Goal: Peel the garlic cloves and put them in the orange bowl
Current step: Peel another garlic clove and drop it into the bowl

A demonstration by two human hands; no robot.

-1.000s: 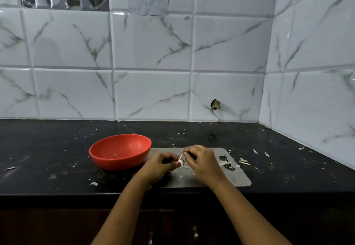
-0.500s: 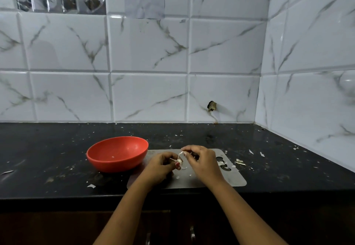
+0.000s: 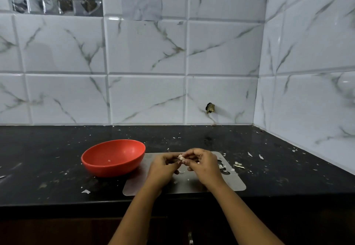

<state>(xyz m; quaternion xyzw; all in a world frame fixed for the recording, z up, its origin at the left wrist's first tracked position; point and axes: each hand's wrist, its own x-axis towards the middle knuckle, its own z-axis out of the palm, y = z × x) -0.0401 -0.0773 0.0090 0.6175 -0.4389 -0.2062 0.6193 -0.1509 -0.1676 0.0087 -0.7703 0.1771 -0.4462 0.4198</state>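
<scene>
A small pale garlic clove (image 3: 180, 157) is held between both hands above the grey cutting board (image 3: 233, 182). My left hand (image 3: 163, 168) pinches it from the left, and my right hand (image 3: 203, 165) pinches it from the right with curled fingers. Most of the clove is hidden by the fingertips. The orange bowl (image 3: 113, 157) stands on the black counter just left of the board; only a tiny white speck shows inside it.
Bits of garlic skin (image 3: 238, 165) lie on the board's right end and across the black counter (image 3: 48, 158). White marble tiles close the back and right side. The counter's front edge runs just below the board, with dark cabinets under it.
Both hands have stayed over the board, working the clove between the fingertips. The strip of skin that stuck out between them earlier is no longer visible. The bowl has not moved.
</scene>
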